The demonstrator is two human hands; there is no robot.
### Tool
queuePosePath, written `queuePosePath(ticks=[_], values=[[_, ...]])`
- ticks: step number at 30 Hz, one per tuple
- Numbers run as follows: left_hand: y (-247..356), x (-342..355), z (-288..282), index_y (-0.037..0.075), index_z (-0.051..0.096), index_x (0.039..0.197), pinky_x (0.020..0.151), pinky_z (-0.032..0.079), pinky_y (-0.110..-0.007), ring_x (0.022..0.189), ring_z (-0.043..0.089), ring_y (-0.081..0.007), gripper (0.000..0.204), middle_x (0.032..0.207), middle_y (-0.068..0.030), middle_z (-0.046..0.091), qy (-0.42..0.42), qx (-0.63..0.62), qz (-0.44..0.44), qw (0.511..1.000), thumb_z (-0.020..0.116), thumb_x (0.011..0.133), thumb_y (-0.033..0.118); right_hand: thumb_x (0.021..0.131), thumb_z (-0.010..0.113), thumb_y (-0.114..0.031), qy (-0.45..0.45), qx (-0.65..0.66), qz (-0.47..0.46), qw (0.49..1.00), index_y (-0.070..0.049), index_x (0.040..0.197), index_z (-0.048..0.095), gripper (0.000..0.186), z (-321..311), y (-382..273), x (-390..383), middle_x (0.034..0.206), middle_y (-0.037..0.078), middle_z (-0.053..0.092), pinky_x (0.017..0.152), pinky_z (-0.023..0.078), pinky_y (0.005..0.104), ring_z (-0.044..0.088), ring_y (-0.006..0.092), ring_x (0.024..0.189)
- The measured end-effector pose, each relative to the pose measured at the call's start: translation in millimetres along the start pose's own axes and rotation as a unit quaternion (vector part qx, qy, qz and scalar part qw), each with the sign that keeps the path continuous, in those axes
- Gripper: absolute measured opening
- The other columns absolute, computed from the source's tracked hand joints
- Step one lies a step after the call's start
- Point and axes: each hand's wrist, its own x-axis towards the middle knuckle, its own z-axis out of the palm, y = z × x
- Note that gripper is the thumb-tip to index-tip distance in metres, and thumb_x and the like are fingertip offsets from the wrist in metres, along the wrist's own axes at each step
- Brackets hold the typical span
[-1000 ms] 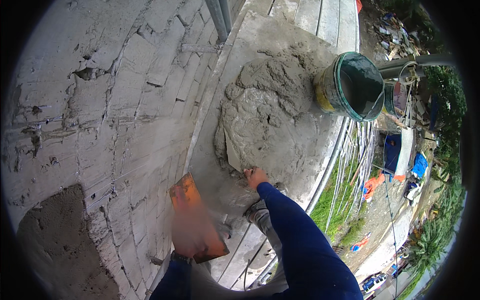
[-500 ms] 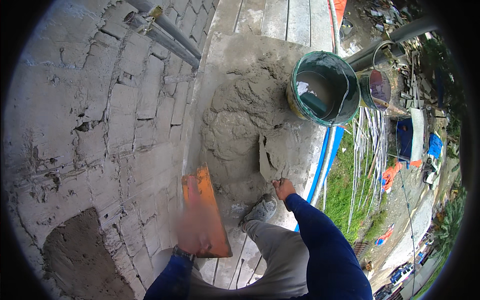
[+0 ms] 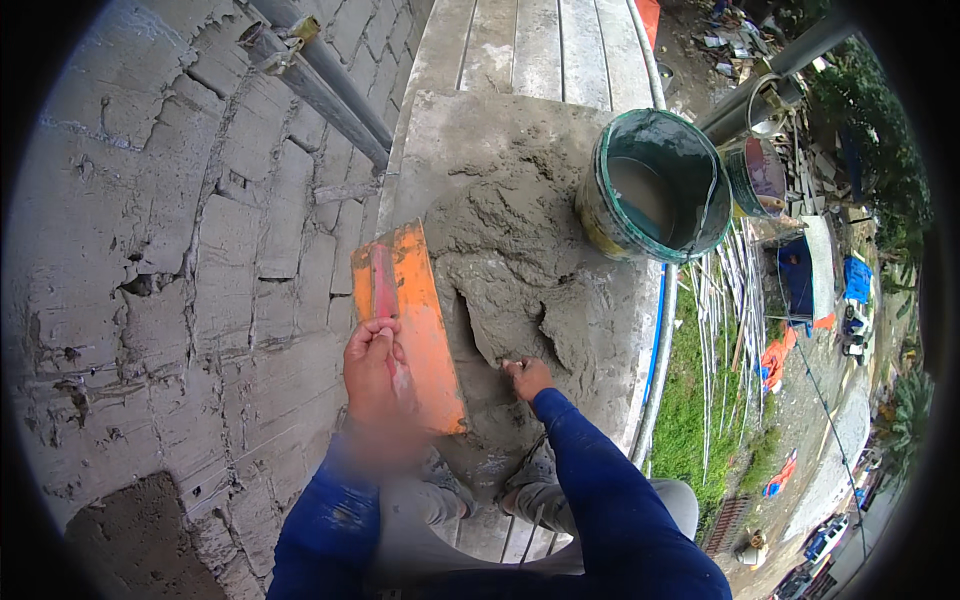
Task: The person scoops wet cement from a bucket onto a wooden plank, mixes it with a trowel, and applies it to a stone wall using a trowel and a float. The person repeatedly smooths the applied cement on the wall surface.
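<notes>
My left hand [image 3: 372, 368] is closed round the red handle of an orange plastering float [image 3: 428, 335], a long flat board smeared with grey mortar. It is held beside the wall, at the left edge of a mound of wet mortar [image 3: 495, 220]. My right hand [image 3: 530, 380] grips a trowel [image 3: 488, 332], whose handle is mostly hidden by the fingers. Mortar covers much of the trowel's blade, which lies at the near part of the mound, just right of the float. The mound rests on a flat, mortar-stained sheet [image 3: 435, 115].
A green bucket [image 3: 600, 215] with greyish water stands right of the mound, another bucket [image 3: 752, 165] behind it. Rough block wall [image 3: 240, 225] runs along the left, with metal poles [image 3: 325, 95] against it. Planks [image 3: 535, 50] stretch ahead; beyond the right edge, ground lies below.
My left hand has moved the float forward, close beside the trowel. My right hand and trowel have shifted left, and the blade now carries more mortar. The view has shifted somewhat.
</notes>
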Motion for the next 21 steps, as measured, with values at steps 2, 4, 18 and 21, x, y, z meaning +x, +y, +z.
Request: queuePosePath(ticks=[2,4,18,21], values=[[9,23,10,0.004,0.058,0.105,0.065,0.051,-0.029,0.071,0.055,-0.0109,0.010,0.101,-0.0055,0.062,-0.027,-0.017,0.020,0.999,0.049,0.100,0.005,0.092,0.064,-0.038,-0.010,0.097,0.071,0.993,0.003,0.090,0.066,0.041,-17,44,-4,0.062,0.012,0.061,0.051,0.046,0.0391,0.060,0.0255,0.052],[23,31,5,0.004,0.059,0.105,0.063,0.050,-0.028,0.070,0.055,-0.0097,0.010,0.100,-0.0042,0.061,-0.009,-0.063,0.041,0.997,0.052,0.098,0.005,0.095,0.063,-0.033,-0.070,0.214,0.199,0.954,-0.001,0.084,0.062,0.034,-67,-9,-34,0.058,0.006,0.055,0.041,0.040,0.0328,0.052,0.0153,0.043],[26,86,-7,0.008,0.057,0.104,0.060,0.052,-0.029,0.069,0.056,-0.0115,0.008,0.094,-0.0033,0.062,-0.012,-0.155,0.037,0.987,0.054,0.097,0.008,0.098,0.051,-0.046,-0.017,0.021,0.066,0.997,0.003,0.101,0.060,0.050,115,-18,-145,0.088,0.030,0.067,0.077,0.050,0.0518,0.065,0.0470,0.088],[20,90,-6,0.008,0.057,0.104,0.060,0.052,-0.030,0.069,0.056,-0.0118,0.008,0.094,-0.0036,0.062,-0.035,-0.158,0.034,0.986,0.054,0.096,0.008,0.097,0.053,-0.045,-0.056,-0.059,0.101,0.992,0.001,0.107,0.061,0.048,107,20,-151,0.099,0.029,0.067,0.083,0.050,0.0531,0.063,0.0487,0.097]])
